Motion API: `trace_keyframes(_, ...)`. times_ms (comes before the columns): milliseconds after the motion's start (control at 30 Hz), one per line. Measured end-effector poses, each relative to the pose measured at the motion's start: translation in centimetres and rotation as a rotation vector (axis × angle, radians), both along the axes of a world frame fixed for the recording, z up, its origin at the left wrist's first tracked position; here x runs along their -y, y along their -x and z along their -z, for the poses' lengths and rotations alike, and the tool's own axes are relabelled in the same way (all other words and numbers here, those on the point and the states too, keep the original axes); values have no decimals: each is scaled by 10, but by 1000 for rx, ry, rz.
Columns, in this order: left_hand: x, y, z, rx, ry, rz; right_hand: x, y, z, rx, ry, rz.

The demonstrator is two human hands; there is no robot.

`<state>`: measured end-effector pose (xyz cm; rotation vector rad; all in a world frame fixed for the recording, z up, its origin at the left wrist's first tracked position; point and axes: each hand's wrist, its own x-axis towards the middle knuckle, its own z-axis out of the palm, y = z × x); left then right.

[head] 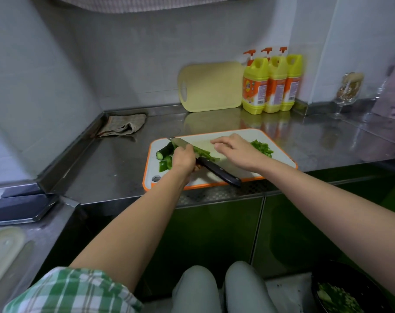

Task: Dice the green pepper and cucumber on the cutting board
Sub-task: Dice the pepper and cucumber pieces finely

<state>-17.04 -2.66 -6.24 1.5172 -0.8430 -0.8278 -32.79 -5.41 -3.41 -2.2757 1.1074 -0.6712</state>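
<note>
Left hand (pixel 184 158) is reaching over the cutting board (pixel 237 133), back upward, fingers curling down over the knife (pixel 221 173) where the blade is meeting the handle. Whether those fingers are gripping the knife or the pepper beneath them: cannot tell. The black handle is sticking out unheld on the near side of the fingers, toward the board's front rim. The blade tip is pointing away beyond them, to the far left.

Right hand (pixel 235 150) is lying over mid-board, fingers (pixel 217 142) loosely extended and holding nothing. The tips are sitting close to the flat of the blade; contact uncertain.

Cucumber piece (pixel 163 152) is lying just left of the left fingers. Green pepper chunks (pixel 165 164) are sitting just beside it, on its near side. Pepper strips (pixel 206 153) are lying between the two hands, just below the right fingertips. Diced pile (pixel 262 147) is sitting to the right of the right hand.

Steel counter (pixel 101 166) is bearing the board. Well beyond the fingers, a yellow board (pixel 211 86) is leaning on the wall, with three detergent bottles (pixel 271 84) just beside it. A folded cloth (pixel 124 125) is lying far left.
</note>
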Motion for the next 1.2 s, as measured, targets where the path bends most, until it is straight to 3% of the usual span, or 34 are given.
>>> trace_keyframes(100, -3, -8, 3, 9, -29, -35, 2, -3, 8, -26, -164, -78)
trace_keyframes(200, -4, -7, 3, -20, -20, -55, -4, -16, 19, -154, -177, -116)
trace_keyframes(433, 0, -12, 9, 46, -15, -97, 4, -29, 31, -227, -251, 89)
trace_keyframes(667, -1, -11, 7, 67, -21, -91, 3, -40, 25, -235, -129, -36)
trace_keyframes(867, -1, -10, 6, 124, -13, -117, 3, -39, 21, -200, -209, 123)
trace_keyframes(1200, -4, -6, 1, 126, -17, -146, 3, -40, 13, -325, -135, 98)
